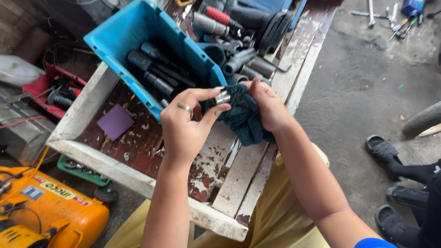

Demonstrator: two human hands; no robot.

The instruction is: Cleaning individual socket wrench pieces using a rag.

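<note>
My left hand point(186, 120), a ring on one finger, pinches a small shiny metal socket point(223, 97) between thumb and fingertips. My right hand point(268, 106) grips a dark teal knitted cloth point(243, 118) and presses it against the socket. Both hands hover over a worn white-and-red wooden table point(138, 151). Just behind them a blue plastic bin point(133, 32) lies tilted, holding several dark sockets and extension bars point(156, 69).
More sockets, wrenches and a black power tool point(262, 23) lie at the table's far end. A purple square point(115, 121) rests on the table. An orange machine point(46, 211) stands lower left. Another person's sandalled feet point(395, 183) are on the concrete at right.
</note>
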